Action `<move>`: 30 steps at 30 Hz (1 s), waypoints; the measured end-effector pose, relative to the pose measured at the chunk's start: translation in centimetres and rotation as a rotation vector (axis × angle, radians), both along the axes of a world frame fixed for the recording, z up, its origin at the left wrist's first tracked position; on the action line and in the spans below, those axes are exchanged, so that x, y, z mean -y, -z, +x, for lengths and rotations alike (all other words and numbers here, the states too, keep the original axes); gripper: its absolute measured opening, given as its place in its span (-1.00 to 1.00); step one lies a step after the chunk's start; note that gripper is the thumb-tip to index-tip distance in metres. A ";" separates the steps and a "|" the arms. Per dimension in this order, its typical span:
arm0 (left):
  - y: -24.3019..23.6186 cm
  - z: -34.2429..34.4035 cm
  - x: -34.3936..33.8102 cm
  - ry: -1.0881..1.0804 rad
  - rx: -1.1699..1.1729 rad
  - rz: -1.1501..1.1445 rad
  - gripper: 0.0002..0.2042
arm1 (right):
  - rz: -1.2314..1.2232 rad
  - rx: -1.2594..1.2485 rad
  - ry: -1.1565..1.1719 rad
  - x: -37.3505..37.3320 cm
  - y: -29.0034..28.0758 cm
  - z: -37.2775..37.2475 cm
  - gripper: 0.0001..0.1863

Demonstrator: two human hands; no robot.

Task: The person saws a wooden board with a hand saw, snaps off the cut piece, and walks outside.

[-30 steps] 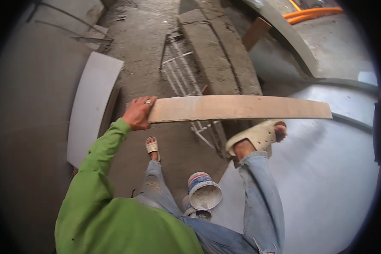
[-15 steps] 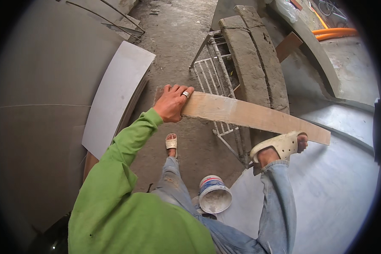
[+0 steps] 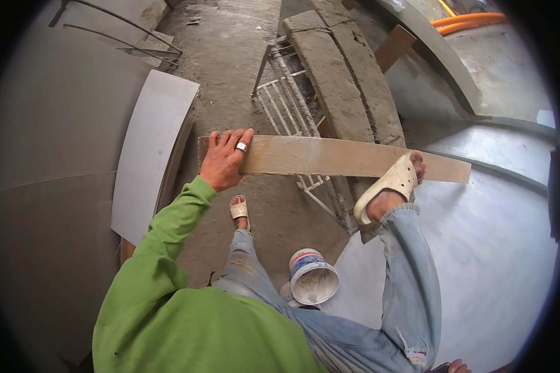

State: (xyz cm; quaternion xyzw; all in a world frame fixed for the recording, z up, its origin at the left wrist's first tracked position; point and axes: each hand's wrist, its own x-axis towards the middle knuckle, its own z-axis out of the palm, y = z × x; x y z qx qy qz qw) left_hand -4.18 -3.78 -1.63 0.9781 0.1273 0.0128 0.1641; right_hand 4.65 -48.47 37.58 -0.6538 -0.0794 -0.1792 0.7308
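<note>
My left hand, with a ring on one finger, is wrapped over the left end of a long thin plywood strip. The strip lies crosswise over a scaffold of rough planks and whitish metal bars. Near its right end, my raised foot in a cream sandal presses on the strip. My right hand shows only at the lower edge, fingers curled beside a dark object that is mostly cut off.
A stack of pale sheets leans on the grey wall at left. On the floor between my legs stands a paint-stained bucket. A smooth whitish surface spreads out on the right. Orange hoses lie at the far right.
The strip's left end and my left hand have shifted left in the picture, and the strip looks more level. My right hand has come into view at the lower edge. The view itself has moved.
</note>
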 end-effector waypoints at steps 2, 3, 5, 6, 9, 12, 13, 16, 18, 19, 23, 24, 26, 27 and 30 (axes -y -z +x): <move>-0.6 -0.2 -0.2 -0.008 -0.113 -0.075 0.16 | 0.001 -0.002 0.000 0.2 -0.1 -0.3 -0.37; -1.9 0.0 -0.1 0.005 -0.107 -0.080 0.16 | 0.002 0.000 -0.001 0.3 -0.1 -0.4 -0.37; -4.2 0.3 0.2 0.032 -0.133 -0.116 0.38 | 0.006 0.004 0.005 0.5 0.0 -0.7 -0.38; -4.3 -0.2 0.0 0.005 -0.115 -0.161 0.48 | 0.011 0.002 -0.001 0.6 0.0 -0.8 -0.38; -5.5 -2.2 0.0 -0.123 -0.012 -0.178 0.45 | 0.023 -0.004 -0.004 0.9 0.3 -1.2 -0.38; -5.5 -5.2 -0.6 -0.229 0.050 -0.187 0.41 | 0.033 -0.002 -0.007 1.0 0.4 -1.3 -0.38; -5.4 -6.5 -0.8 -0.302 0.124 -0.208 0.38 | 0.037 0.000 -0.002 1.1 0.4 -1.4 -0.38; -2.8 -10.7 -1.9 -0.600 0.166 -0.444 0.19 | 0.040 -0.003 0.003 1.2 0.4 -1.4 -0.38; -1.1 -11.7 -2.3 -0.829 0.211 -0.798 0.03 | 0.043 -0.009 0.003 1.4 0.5 -1.4 -0.38; -0.7 -11.9 -2.4 -1.038 0.262 -1.175 -0.10 | 0.046 -0.011 -0.003 1.4 0.6 -1.4 -0.38; 1.1 -10.0 -3.0 -1.129 0.157 -1.249 -0.39 | 0.055 -0.029 -0.026 1.2 1.0 -1.3 -0.39; 1.4 -9.2 -2.8 -1.087 0.082 -1.160 -0.46 | 0.054 -0.034 -0.029 1.1 1.1 -1.3 -0.39; 1.5 -7.9 -2.4 -1.053 0.013 -1.068 -0.49 | 0.052 -0.038 -0.043 0.9 1.3 -1.3 -0.39; 1.6 -7.3 -2.0 -1.044 0.046 -1.110 -0.50 | 0.048 -0.036 -0.049 0.8 1.4 -1.4 -0.39; 1.8 -6.5 -1.8 -1.043 0.090 -1.164 -0.50 | 0.041 -0.040 -0.066 0.7 1.4 -1.6 -0.39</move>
